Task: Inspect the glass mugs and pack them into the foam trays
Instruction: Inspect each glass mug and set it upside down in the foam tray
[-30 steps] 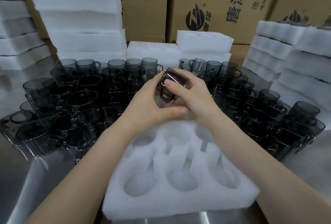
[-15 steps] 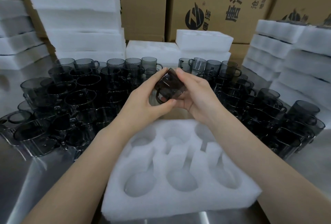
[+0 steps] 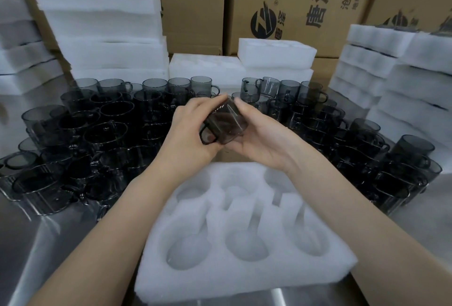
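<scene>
A smoky grey glass mug [image 3: 226,123] lies tilted on its side between both hands, its handle pointing down and left. My left hand [image 3: 189,134] grips it from the left, fingers over the top rim. My right hand [image 3: 263,134] cups it from the right and underneath. The mug hangs above the far edge of a white foam tray [image 3: 244,278] with several round pockets, all without mugs. Many more grey glass mugs [image 3: 102,132] stand packed on the steel table to the left, and another group of mugs [image 3: 367,151] to the right.
Stacks of white foam trays [image 3: 97,24] rise at the back left, more foam stacks [image 3: 396,78] at the right, and low foam trays [image 3: 274,52] behind the mugs. Brown cardboard boxes [image 3: 305,4] form the back wall. Bare steel table [image 3: 36,244] shows at front left.
The mug has been turned in my hands: my right hand slid from on top of it to beneath it, and the handle now points down and left.
</scene>
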### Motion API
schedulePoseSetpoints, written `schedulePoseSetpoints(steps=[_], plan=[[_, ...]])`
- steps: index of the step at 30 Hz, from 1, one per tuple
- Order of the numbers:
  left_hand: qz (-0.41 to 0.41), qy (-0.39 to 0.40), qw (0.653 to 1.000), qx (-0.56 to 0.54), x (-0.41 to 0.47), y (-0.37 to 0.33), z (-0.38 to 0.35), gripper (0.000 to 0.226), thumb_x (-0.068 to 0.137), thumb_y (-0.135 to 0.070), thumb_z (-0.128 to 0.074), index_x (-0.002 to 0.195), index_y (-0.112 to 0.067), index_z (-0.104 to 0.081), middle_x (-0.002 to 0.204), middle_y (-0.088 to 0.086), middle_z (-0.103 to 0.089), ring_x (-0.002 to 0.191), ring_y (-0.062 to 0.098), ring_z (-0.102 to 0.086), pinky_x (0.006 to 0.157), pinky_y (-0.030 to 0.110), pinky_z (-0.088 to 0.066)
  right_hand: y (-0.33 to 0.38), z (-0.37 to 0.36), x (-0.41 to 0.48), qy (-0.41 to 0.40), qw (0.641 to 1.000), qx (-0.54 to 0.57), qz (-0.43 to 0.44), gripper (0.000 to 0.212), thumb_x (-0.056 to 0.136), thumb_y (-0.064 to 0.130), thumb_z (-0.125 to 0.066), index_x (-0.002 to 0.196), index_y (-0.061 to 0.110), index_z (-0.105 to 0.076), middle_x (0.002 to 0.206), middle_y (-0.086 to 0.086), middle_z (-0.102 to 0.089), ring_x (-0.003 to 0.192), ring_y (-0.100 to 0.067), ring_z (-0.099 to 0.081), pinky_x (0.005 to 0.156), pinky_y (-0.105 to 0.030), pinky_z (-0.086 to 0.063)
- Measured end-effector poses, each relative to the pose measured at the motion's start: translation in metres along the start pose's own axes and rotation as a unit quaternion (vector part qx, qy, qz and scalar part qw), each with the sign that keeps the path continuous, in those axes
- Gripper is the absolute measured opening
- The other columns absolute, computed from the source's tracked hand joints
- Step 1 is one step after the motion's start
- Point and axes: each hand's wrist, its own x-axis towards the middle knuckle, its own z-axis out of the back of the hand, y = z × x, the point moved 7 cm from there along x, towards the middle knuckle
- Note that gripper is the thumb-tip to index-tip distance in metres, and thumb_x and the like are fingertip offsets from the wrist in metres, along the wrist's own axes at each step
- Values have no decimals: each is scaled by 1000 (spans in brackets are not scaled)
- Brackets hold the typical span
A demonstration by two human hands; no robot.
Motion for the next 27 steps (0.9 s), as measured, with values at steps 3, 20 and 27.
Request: schedulePoseSetpoints(steps=[3, 20, 27], plan=[[12, 17, 999, 29, 0, 3, -4, 79, 72, 7, -69, 141, -24, -45, 114, -24, -46, 108, 7, -37, 91, -1, -25, -3, -1, -1, 25, 999, -21, -12, 58, 81, 34, -61, 130, 3, -55, 134, -21, -58, 121, -32, -57, 100, -42, -49], [-28, 45, 998, 23, -1, -6, -14, 79, 77, -34, -79, 144, -18, -39, 136, -12, -43, 125, 9, -39, 100, 3, -22, 0, 1, 4, -5, 999, -20, 25, 30, 102, 34, -44, 103, 14, -67, 91, -6, -74, 82, -19, -72, 66, -35, -59], [-41, 38, 997, -53, -3, -8, -8, 86, 66, -10, -87, 141, -24, -45, 138, -12, -51, 127, -6, -44, 109, 11, -30, 7, 6, 2, -35, 998, 12, 52, 33, 103, 24, -43, 122, 3, -60, 100, -14, -69, 86, -25, -68, 63, -37, -58]])
